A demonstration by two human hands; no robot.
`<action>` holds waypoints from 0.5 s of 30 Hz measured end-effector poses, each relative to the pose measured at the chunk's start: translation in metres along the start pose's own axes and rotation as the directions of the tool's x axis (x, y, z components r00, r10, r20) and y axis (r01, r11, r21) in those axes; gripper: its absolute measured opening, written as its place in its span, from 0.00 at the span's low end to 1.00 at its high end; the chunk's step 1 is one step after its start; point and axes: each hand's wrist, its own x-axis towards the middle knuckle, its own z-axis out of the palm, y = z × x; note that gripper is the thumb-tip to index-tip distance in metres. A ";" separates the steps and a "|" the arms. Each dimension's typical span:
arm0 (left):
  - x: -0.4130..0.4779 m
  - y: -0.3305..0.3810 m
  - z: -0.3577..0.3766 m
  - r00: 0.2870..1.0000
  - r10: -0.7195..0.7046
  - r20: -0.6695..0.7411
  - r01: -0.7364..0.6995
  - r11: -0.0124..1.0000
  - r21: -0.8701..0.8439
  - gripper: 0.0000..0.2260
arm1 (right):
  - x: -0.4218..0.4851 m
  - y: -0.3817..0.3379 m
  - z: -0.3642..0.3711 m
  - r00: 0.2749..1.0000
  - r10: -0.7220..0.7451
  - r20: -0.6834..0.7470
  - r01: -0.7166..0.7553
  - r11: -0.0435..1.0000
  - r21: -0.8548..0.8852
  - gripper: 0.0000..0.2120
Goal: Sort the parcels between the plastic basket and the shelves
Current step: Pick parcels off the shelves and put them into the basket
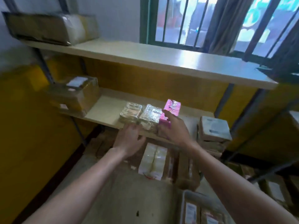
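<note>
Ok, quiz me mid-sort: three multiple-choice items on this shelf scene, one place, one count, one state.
1. Where is the pink wrapped parcel? A top shelf; B cream middle shelf, right end of the row; C floor.
2. How many small parcels form that row? A three; B two; C five.
3. The grey plastic basket is: A empty; B overturned; C holding parcels.
Answers: 1 B, it lies there at the right hand. 2 A, two clear-wrapped tan parcels plus the pink one. 3 C, labelled parcels show inside it.
</note>
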 end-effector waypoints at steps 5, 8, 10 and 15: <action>0.002 -0.082 -0.027 0.994 -0.063 0.087 0.062 0.998 0.007 0.21 | 0.038 -0.046 0.063 0.997 -0.004 0.072 0.008 0.998 -0.057 0.28; 0.008 -0.123 -0.032 0.982 -0.101 0.161 0.103 0.995 -0.006 0.22 | 0.055 -0.057 0.091 0.997 0.050 0.059 -0.046 0.996 -0.071 0.28; 0.017 -0.142 -0.035 0.983 -0.069 0.169 0.074 0.997 -0.024 0.22 | 0.066 -0.060 0.106 0.995 0.095 0.013 -0.094 0.995 -0.028 0.27; 0.032 -0.193 -0.038 0.983 -0.071 0.170 0.077 0.997 -0.026 0.20 | 0.074 -0.063 0.168 0.993 0.088 0.083 -0.078 0.990 -0.121 0.26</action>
